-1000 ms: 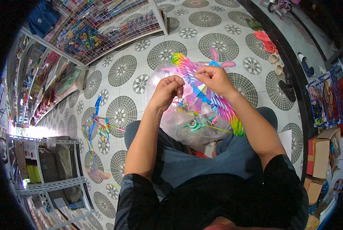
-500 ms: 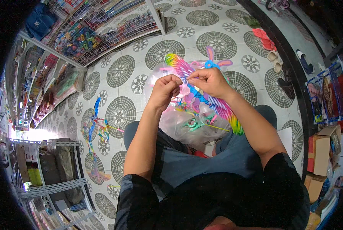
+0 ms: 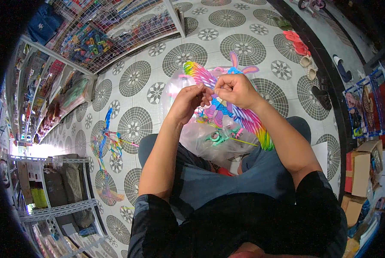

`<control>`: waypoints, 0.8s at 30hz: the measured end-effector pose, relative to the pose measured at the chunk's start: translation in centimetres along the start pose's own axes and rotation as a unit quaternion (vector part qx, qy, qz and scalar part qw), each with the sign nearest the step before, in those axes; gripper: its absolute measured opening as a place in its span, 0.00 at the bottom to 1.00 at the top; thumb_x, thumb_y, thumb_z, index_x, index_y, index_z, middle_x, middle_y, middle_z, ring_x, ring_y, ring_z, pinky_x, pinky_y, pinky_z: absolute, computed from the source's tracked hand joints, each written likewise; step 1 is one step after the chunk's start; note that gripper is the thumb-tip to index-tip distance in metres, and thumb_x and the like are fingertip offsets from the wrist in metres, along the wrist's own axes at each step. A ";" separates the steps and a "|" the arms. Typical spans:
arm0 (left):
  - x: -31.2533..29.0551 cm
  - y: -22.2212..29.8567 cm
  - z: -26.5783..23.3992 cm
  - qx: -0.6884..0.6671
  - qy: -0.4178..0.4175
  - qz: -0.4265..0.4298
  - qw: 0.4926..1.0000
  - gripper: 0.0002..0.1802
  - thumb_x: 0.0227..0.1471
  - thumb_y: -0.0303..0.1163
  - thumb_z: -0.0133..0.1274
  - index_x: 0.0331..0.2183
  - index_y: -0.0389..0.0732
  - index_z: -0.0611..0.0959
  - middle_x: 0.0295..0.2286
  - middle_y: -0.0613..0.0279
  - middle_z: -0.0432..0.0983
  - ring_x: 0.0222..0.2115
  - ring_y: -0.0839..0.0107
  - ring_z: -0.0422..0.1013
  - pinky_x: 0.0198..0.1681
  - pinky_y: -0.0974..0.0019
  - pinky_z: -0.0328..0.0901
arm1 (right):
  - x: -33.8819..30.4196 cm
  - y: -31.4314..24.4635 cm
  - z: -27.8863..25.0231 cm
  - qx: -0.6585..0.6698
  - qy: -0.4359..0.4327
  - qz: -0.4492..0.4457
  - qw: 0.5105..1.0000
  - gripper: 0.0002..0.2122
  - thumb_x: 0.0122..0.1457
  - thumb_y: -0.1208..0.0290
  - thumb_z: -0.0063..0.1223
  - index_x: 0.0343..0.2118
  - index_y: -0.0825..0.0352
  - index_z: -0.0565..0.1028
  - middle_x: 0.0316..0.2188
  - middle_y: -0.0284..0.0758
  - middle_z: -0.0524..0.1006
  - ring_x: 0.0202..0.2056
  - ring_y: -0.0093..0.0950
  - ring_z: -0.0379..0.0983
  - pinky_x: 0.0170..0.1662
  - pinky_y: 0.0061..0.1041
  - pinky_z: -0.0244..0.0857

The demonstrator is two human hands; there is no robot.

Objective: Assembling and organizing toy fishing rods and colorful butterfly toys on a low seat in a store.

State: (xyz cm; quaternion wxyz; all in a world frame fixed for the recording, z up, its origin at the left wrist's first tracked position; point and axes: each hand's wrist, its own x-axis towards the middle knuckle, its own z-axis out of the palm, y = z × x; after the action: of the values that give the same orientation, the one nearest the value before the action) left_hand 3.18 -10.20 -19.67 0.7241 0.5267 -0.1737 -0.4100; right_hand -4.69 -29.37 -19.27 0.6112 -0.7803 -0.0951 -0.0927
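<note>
Your left hand (image 3: pixel 193 102) and right hand (image 3: pixel 236 91) have fingertips pinched close, maybe on something too tiny for me to tell, and the rainbow-winged bunny (image 3: pixel 243 119) lies below on the plastic bag (image 3: pixel 193 139), seemingly for easy reach.

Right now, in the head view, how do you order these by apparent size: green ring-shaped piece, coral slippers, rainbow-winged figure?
1. Rainbow-winged figure, though partly hidden
2. Coral slippers, taken together
3. Green ring-shaped piece
</note>
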 end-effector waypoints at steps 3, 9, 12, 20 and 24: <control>0.1 -0.3 -0.5 0.015 -0.025 0.006 1.000 0.15 0.56 0.39 0.50 0.32 0.35 0.80 0.25 0.63 0.76 0.24 0.78 0.69 0.29 0.74 0.62 | 0.1 0.1 0.0 -0.001 -0.002 0.002 1.000 0.03 0.50 0.77 0.55 0.22 0.68 0.74 0.14 0.19 0.63 0.17 0.08 0.55 0.19 0.14 0.49; -0.3 -0.5 -0.8 0.028 -0.036 0.013 0.999 0.07 0.52 0.29 0.56 0.31 0.35 0.81 0.25 0.65 0.76 0.23 0.78 0.70 0.30 0.74 0.65 | 0.1 -0.3 0.0 -0.030 0.008 0.003 1.000 0.03 0.50 0.76 0.56 0.22 0.67 0.74 0.13 0.19 0.64 0.16 0.08 0.56 0.19 0.14 0.49; -0.4 -0.2 -0.6 0.024 -0.049 0.018 0.998 0.06 0.51 0.28 0.56 0.32 0.35 0.81 0.25 0.65 0.76 0.24 0.78 0.70 0.31 0.75 0.66 | 0.0 -0.1 0.0 -0.017 0.011 0.005 1.000 0.03 0.50 0.76 0.56 0.23 0.67 0.74 0.13 0.19 0.64 0.16 0.08 0.56 0.19 0.14 0.49; -0.4 0.0 -0.2 0.009 -0.046 0.030 0.998 0.06 0.52 0.29 0.53 0.30 0.36 0.80 0.23 0.66 0.74 0.25 0.77 0.68 0.31 0.74 0.63 | 0.3 0.3 0.4 -0.012 0.041 0.005 0.999 0.03 0.50 0.75 0.56 0.25 0.69 0.76 0.11 0.22 0.67 0.15 0.10 0.58 0.18 0.16 0.50; 0.0 0.1 -0.2 -0.057 -0.066 0.035 0.996 0.06 0.52 0.29 0.51 0.29 0.36 0.79 0.21 0.68 0.70 0.24 0.77 0.64 0.30 0.74 0.60 | 0.3 0.2 0.6 -0.004 0.049 0.015 0.999 0.04 0.51 0.74 0.56 0.26 0.69 0.77 0.12 0.23 0.68 0.15 0.09 0.59 0.18 0.15 0.51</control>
State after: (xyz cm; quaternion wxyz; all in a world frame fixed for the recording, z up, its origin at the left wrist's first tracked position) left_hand 3.30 -10.07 -19.64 0.7539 0.4501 -0.2152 -0.4275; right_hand -4.30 -28.80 -19.56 0.6132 -0.7788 -0.0530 -0.1215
